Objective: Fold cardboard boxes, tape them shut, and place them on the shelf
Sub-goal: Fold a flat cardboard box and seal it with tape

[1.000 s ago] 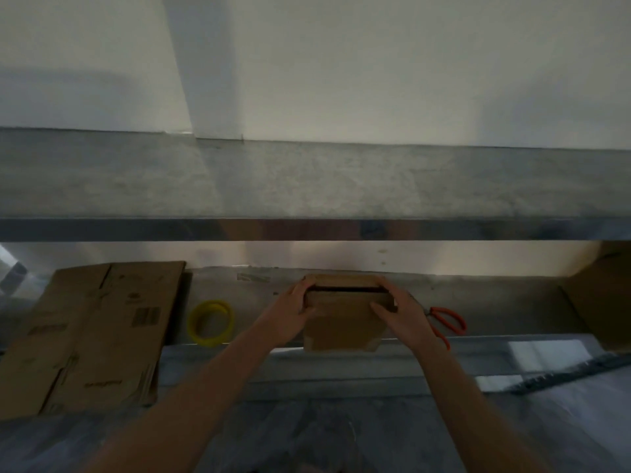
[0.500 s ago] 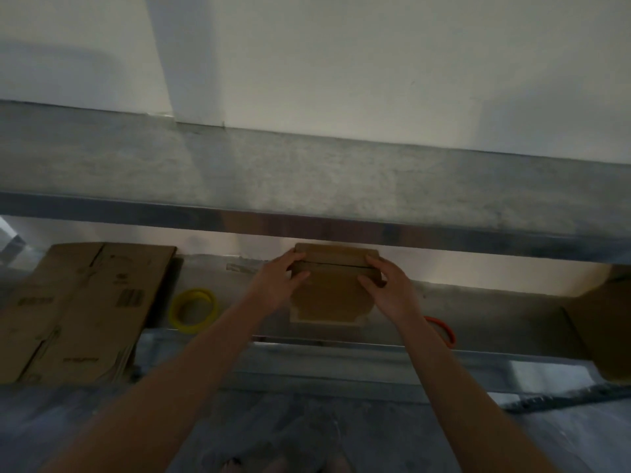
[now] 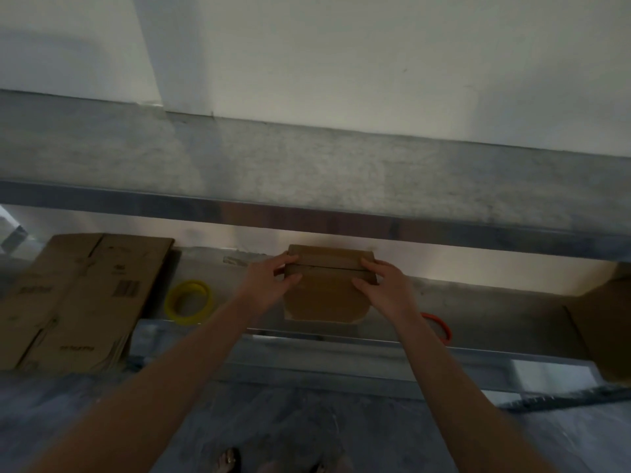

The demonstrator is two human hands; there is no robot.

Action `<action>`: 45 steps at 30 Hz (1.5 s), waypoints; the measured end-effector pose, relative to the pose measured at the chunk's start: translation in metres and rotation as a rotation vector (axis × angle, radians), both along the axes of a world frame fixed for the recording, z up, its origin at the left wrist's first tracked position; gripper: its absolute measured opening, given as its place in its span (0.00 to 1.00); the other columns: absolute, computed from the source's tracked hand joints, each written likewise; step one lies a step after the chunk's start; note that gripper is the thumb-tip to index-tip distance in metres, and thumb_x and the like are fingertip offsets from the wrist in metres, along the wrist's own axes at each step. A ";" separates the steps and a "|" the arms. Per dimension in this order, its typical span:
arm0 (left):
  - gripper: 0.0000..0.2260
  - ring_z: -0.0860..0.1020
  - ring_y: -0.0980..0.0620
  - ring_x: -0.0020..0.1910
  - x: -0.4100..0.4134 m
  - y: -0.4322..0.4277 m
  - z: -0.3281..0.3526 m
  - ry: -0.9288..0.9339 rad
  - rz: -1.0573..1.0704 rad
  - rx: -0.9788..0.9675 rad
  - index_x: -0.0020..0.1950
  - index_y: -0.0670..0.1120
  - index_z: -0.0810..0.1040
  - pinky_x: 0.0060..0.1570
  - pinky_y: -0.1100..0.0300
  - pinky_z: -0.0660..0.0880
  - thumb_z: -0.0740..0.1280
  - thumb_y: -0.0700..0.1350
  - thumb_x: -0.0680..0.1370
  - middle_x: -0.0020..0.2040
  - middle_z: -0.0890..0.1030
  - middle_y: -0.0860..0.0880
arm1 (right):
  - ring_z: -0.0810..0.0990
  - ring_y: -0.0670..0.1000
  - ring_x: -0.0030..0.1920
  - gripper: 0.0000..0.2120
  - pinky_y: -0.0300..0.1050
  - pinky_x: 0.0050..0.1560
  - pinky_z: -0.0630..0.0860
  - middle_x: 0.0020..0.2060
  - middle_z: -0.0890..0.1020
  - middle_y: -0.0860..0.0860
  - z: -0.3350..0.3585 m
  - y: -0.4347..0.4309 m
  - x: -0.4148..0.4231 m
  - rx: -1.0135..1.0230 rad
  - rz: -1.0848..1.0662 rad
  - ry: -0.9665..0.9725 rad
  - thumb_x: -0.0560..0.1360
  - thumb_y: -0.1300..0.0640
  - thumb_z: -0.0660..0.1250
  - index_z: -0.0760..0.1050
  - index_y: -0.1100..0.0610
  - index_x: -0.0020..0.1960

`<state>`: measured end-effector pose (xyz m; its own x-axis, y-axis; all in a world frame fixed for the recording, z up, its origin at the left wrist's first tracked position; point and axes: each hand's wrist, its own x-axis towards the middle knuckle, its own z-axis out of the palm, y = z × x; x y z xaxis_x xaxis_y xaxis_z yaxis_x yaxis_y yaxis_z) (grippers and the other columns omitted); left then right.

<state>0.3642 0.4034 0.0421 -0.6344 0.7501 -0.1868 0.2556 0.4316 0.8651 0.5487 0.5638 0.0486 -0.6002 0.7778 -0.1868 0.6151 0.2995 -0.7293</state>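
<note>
Box: a small brown cardboard box [image 3: 327, 288] sat between both hands, in front of the lower shelf [image 3: 485, 315] and just under the front edge of the upper shelf [image 3: 307, 172]. A seam ran across its top. Whether its base touched the lower shelf could not be told.
Left hand: the left hand [image 3: 268, 285] gripped the box's left end, with fingers curled over the top corner and the thumb on the near face.
Right hand: the right hand [image 3: 386, 291] held the right end the same way, with fingers over the top edge and the thumb against the front.
Handling: probably light and empty, stiff along the folds but easy to dent on the flat panels. It was plain cardboard, so not slippery.
Where to hold: the two ends near the corners, as here, seemed best — squeezing mid-panel could buckle it or spring the seam.
Tape: none could be made out on the seam in the dim light.
Nearby: flat cardboard [image 3: 85, 295] lay at the left of the lower shelf with a yellow tape roll [image 3: 169, 303] beside it — scissors [image 3: 445, 331] were partly hidden behind the right forearm.
</note>
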 end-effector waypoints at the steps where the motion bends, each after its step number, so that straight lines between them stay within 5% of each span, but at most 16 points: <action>1: 0.19 0.74 0.50 0.64 0.001 -0.002 0.000 0.010 -0.006 -0.010 0.66 0.54 0.75 0.64 0.52 0.73 0.71 0.48 0.75 0.67 0.74 0.50 | 0.71 0.53 0.69 0.26 0.52 0.71 0.68 0.71 0.71 0.50 -0.001 -0.001 0.001 0.006 0.002 -0.009 0.74 0.47 0.72 0.72 0.48 0.71; 22: 0.19 0.72 0.47 0.65 -0.006 0.009 0.010 0.236 -0.138 -0.060 0.72 0.52 0.66 0.64 0.50 0.72 0.60 0.51 0.81 0.68 0.72 0.49 | 0.69 0.52 0.70 0.28 0.46 0.67 0.67 0.72 0.68 0.50 0.006 -0.005 -0.004 0.086 0.032 0.019 0.78 0.47 0.66 0.62 0.47 0.76; 27: 0.23 0.64 0.44 0.73 -0.004 0.007 0.012 0.256 -0.126 -0.065 0.75 0.58 0.58 0.70 0.45 0.65 0.58 0.55 0.81 0.76 0.62 0.48 | 0.65 0.54 0.73 0.33 0.51 0.71 0.65 0.76 0.63 0.51 0.007 -0.008 0.001 0.038 -0.005 0.081 0.78 0.45 0.66 0.56 0.45 0.78; 32: 0.25 0.55 0.47 0.77 -0.002 -0.001 0.021 0.377 -0.151 -0.127 0.77 0.57 0.53 0.73 0.48 0.57 0.55 0.58 0.81 0.79 0.54 0.51 | 0.56 0.56 0.77 0.30 0.55 0.75 0.58 0.77 0.60 0.52 0.015 -0.014 0.004 0.303 0.074 -0.033 0.79 0.42 0.62 0.58 0.46 0.77; 36: 0.28 0.47 0.50 0.78 -0.022 -0.032 0.016 0.759 -0.261 -0.317 0.78 0.54 0.52 0.76 0.51 0.48 0.47 0.62 0.80 0.79 0.51 0.52 | 0.56 0.58 0.77 0.26 0.57 0.76 0.58 0.76 0.64 0.53 0.028 -0.039 -0.008 0.610 0.260 -0.077 0.80 0.44 0.61 0.64 0.51 0.75; 41: 0.32 0.53 0.48 0.77 -0.065 -0.101 0.003 0.962 -0.338 -0.397 0.77 0.51 0.58 0.75 0.49 0.49 0.41 0.65 0.77 0.78 0.58 0.49 | 0.61 0.57 0.76 0.24 0.54 0.75 0.51 0.72 0.70 0.54 0.018 -0.107 -0.053 0.806 0.492 0.012 0.78 0.47 0.63 0.69 0.51 0.72; 45: 0.30 0.58 0.44 0.76 -0.106 -0.159 -0.018 0.950 -0.401 -0.529 0.76 0.49 0.62 0.73 0.48 0.53 0.44 0.62 0.78 0.76 0.63 0.46 | 0.65 0.59 0.74 0.27 0.55 0.73 0.57 0.72 0.71 0.55 -0.015 -0.164 -0.099 0.708 0.599 -0.043 0.76 0.48 0.68 0.70 0.53 0.72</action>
<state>0.2582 0.2449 0.0242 -0.4217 0.8997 -0.1128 0.9060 0.4230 -0.0134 0.4494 0.3999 0.0338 -0.9423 0.2811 0.1818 0.2360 0.9429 -0.2349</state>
